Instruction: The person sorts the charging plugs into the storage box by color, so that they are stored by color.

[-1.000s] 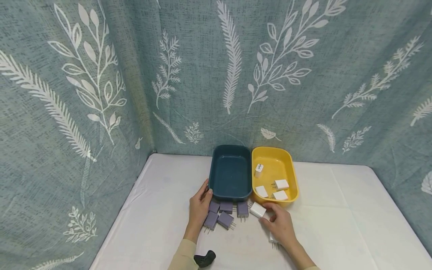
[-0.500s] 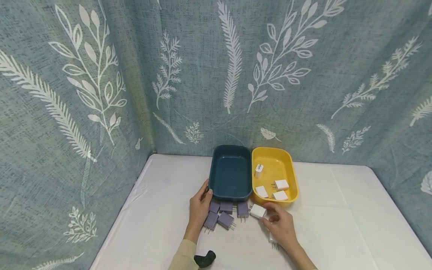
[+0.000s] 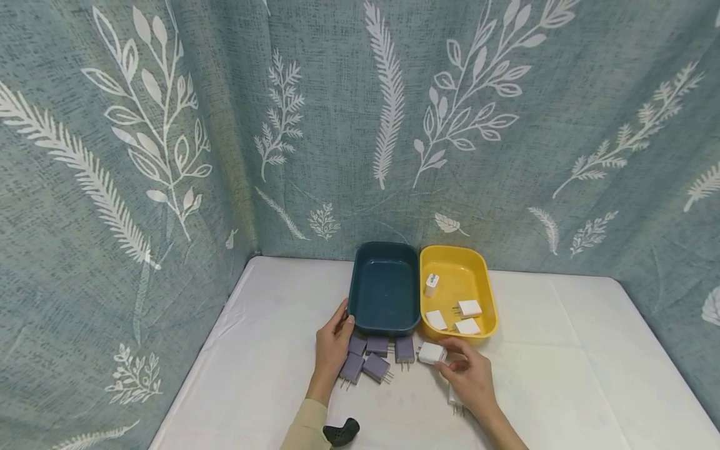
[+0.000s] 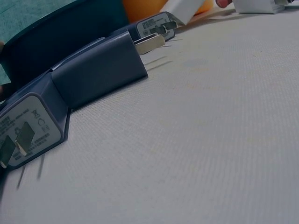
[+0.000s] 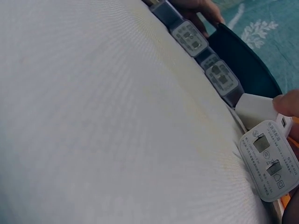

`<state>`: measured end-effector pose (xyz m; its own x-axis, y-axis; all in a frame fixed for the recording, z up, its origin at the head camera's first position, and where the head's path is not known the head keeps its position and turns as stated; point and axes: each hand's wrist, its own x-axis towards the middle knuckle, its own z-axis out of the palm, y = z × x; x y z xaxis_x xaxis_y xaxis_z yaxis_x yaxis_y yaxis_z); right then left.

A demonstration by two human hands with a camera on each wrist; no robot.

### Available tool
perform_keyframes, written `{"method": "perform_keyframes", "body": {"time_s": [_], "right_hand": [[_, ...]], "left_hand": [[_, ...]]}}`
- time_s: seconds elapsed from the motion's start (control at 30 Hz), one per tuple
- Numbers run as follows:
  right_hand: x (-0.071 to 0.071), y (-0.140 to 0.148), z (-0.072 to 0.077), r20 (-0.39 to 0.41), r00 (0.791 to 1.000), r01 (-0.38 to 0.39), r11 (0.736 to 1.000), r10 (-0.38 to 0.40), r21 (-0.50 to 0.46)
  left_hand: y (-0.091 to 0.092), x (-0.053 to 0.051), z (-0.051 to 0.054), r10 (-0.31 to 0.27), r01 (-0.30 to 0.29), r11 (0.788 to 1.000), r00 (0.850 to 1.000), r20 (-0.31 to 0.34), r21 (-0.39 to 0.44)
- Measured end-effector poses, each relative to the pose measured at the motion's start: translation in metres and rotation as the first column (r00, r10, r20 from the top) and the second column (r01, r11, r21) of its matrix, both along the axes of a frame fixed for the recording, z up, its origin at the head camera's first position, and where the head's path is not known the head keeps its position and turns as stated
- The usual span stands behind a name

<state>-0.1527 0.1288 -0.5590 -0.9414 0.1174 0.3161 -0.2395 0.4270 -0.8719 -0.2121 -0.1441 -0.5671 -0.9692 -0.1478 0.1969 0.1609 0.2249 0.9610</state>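
From my seat, the head view is mostly taken up by the curtain (image 3: 349, 131), green-blue with white leaf prints, behind the blue bin. The white counter (image 3: 545, 362) spreads out under the blue bin and to both sides of it. The blue bin (image 3: 385, 290) itself holds nothing that I can see. The yellow bin (image 3: 454, 275) sits just beside it on the right.

I see the person's right hand (image 3: 469, 375) nearer than the blue bin and to its right, the fingers pinching a white plug (image 3: 432, 353); that plug is just off the blue bin's near right corner. The left hand (image 3: 333, 342) touches the blue bin's near left corner; I cannot tell whether those fingers grip it or only rest there. A pale sleeve (image 3: 308, 425) and a black piece (image 3: 342, 432) show well below the blue bin.

Among the smallest, I count five purple plugs (image 3: 377, 367) bunched along the blue bin's near side, and four loose white plugs (image 3: 469, 307) inside the bin on its right. Another plug (image 5: 270, 161), also white, lies under the right hand, farther from the blue bin than the pinched one, its prongs pointing away from that bin.
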Motion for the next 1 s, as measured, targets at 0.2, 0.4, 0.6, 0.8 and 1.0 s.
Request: {"method": "perform_keyframes", "body": {"time_s": [0.2,0.4,0.6,0.8,1.0], "right_hand": [[0.008,-0.006,0.024,0.030,1.000,-0.005,0.999,0.006,-0.040],[0.010,-0.007,0.033,0.057,0.998,-0.005,0.997,0.010,-0.081],[0.005,-0.002,0.016,0.039,0.999,-0.009,0.995,0.013,-0.101],[0.000,0.004,0.000,-0.022,0.999,-0.036,0.993,0.034,-0.109],[0.001,0.003,0.008,-0.021,0.999,-0.028,0.996,0.026,-0.090]], "left_hand": [[0.000,0.000,0.000,0.001,-0.001,1.000,1.000,0.000,0.007],[0.001,0.001,0.004,0.004,-0.004,1.000,1.000,0.000,0.003],[0.003,0.013,0.035,-0.016,0.016,1.000,1.000,0.024,0.002],[0.002,0.009,0.027,-0.017,0.017,1.000,1.000,0.012,-0.009],[0.001,-0.002,0.000,0.016,-0.016,1.000,1.000,0.005,0.000]]}}
